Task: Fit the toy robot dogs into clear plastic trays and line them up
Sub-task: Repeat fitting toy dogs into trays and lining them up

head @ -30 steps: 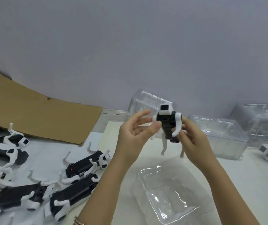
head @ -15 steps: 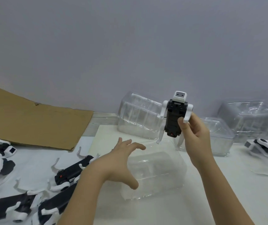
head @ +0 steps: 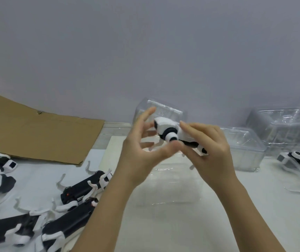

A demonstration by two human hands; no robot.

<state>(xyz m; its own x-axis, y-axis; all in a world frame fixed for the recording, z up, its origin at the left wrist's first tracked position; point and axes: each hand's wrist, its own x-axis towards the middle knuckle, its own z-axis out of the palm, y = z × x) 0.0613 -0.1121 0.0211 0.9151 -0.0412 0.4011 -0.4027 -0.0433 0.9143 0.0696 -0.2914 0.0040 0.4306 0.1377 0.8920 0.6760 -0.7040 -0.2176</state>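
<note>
We hold toy dog (head: 171,131) in air above clear tray (head: 172,188) on surface (head: 181,224). Our right hand (head: 210,153) grips body; left hand (head: 142,153) fingers spread, thumb on front leg joint. Step, we judge: posing legs. Next: turn dog to match tray hollow, press in.

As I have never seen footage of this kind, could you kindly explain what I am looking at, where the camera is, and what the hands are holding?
There is no machine: a person wears a camera on the head, so it looks down at their hands. The right hand grips a black-and-white toy robot dog over a clear tray on the table; the left hand touches the dog with its thumb. Loose dogs lie at the left beside cardboard. Further clear trays stand at the back, and another dog lies at the far right.
</note>
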